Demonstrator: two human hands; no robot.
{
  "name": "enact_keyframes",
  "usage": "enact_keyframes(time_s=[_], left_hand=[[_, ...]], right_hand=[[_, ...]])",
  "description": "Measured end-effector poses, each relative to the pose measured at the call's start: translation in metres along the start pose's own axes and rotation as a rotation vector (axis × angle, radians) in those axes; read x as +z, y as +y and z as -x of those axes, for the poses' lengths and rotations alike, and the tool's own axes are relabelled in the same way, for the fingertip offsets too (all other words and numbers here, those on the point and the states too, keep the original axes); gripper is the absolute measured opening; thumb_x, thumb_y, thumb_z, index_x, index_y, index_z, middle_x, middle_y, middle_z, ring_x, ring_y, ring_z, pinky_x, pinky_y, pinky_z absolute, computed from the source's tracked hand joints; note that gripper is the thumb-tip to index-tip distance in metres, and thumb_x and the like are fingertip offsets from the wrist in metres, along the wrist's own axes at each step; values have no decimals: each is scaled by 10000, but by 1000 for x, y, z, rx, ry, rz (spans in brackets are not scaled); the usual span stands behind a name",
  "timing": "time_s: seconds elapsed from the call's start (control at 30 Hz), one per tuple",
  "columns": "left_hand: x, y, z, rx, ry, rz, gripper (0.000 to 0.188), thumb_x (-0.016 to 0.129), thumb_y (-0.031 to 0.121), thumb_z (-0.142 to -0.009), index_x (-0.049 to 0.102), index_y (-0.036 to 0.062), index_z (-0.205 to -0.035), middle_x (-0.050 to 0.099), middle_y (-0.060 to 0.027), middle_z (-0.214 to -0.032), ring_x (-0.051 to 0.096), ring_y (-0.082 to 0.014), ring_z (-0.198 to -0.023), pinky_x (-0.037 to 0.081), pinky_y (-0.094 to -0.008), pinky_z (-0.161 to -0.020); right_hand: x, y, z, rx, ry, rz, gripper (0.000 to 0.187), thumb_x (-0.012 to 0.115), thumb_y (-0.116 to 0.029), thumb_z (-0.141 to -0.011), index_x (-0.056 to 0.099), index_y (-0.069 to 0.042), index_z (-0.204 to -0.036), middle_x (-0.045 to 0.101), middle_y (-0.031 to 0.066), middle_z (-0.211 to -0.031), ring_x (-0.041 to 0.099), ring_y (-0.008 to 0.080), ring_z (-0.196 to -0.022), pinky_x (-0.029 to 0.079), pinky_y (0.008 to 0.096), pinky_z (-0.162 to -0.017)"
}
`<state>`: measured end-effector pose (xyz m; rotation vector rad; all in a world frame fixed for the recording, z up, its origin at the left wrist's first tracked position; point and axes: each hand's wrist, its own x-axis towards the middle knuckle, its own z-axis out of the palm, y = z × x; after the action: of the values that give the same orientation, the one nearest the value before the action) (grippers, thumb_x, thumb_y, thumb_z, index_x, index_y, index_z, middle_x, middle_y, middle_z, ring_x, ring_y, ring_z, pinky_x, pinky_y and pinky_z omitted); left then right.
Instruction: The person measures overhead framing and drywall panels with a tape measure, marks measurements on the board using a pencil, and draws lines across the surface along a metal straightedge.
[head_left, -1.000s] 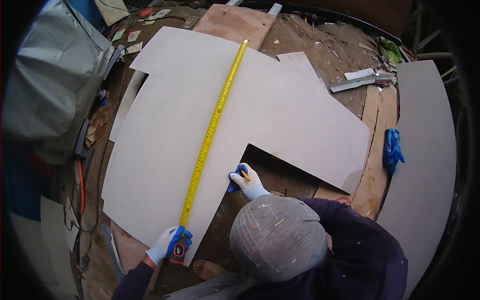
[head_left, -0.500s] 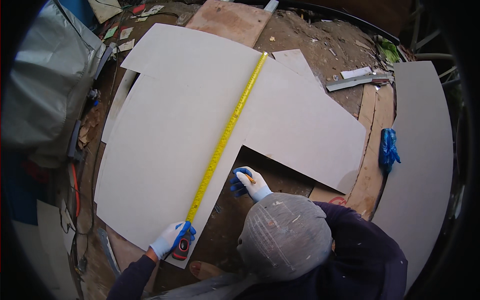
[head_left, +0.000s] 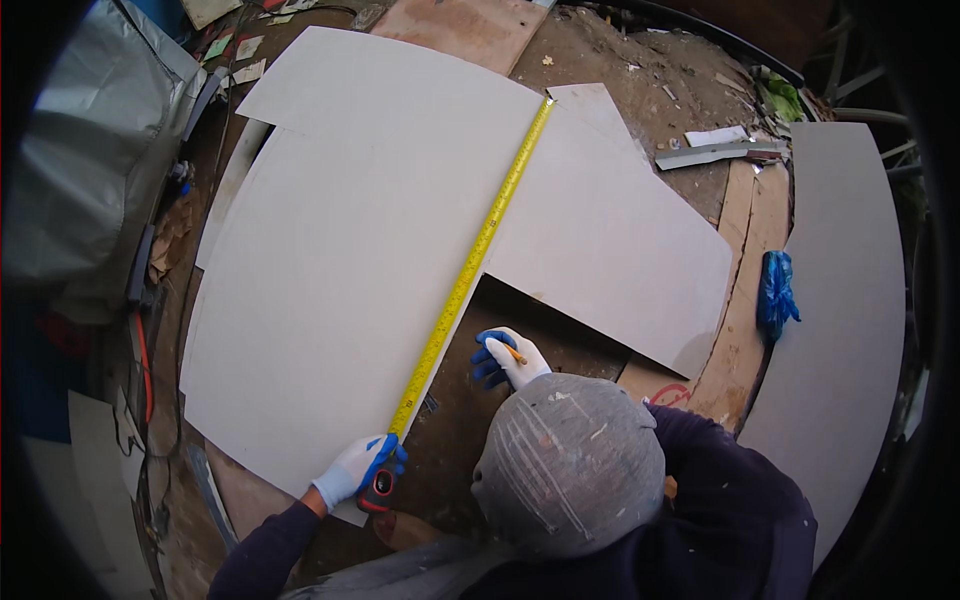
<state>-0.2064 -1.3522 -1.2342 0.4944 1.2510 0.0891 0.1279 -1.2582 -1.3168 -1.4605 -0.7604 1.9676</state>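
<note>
A large pale board lies flat in front of me, with a second pale piece on its right. Across it runs a yellow tape measure, pulled out from lower left to the far edge. My left hand, in a white and blue glove, is closed at the mouth of its black and red case, near the board's near edge. My right hand, gloved likewise, holds a pencil over the dark gap beside the board. Rounded grey, paint-marked cloth hides my right forearm.
A long grey panel stands at the right, with a blue plastic bundle by its edge. Metal strips and scraps lie on the dirt at the far right. A silvery sheet covers something at the left.
The tape measure has shifted right, its far end now at the seam between the board pieces and its lower part nearer the board's cut edge. My left hand moved right with the case.
</note>
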Motion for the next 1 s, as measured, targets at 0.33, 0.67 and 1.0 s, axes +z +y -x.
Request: enact_keyframes(time_s=[0.33, 0.67, 1.0], left_hand=[[3, -22, -11, 82, -39, -55, 444, 482, 391, -1162, 691, 2, -1112, 728, -91, -981, 684, -153, -882, 568, -307, -822], [12, -18, -12, 23, 45, 3, 424, 518, 374, -1148, 706, -6, -1152, 759, -108, -991, 701, -156, -871, 580, -313, -823], [9, -20, -22, -62, 83, 8, 414, 576, 361, -1127, 708, -30, -1165, 767, -112, -989, 745, -179, -848, 606, -320, -770]], right_hand=[[0, 3, 1, -10, 37, -10, 371, 572, -366, -1121, 605, -45, -1302, 725, 137, -1053, 739, 220, -879, 608, 370, -719], [7, -3, -11, -54, 22, 4, 351, 563, -350, -1124, 608, -50, -1301, 729, 132, -1043, 738, 217, -872, 602, 359, -713], [5, -6, -5, -119, 74, 49, 347, 540, -340, -1137, 615, -44, -1302, 735, 126, -1026, 742, 206, -858, 591, 344, -703]])
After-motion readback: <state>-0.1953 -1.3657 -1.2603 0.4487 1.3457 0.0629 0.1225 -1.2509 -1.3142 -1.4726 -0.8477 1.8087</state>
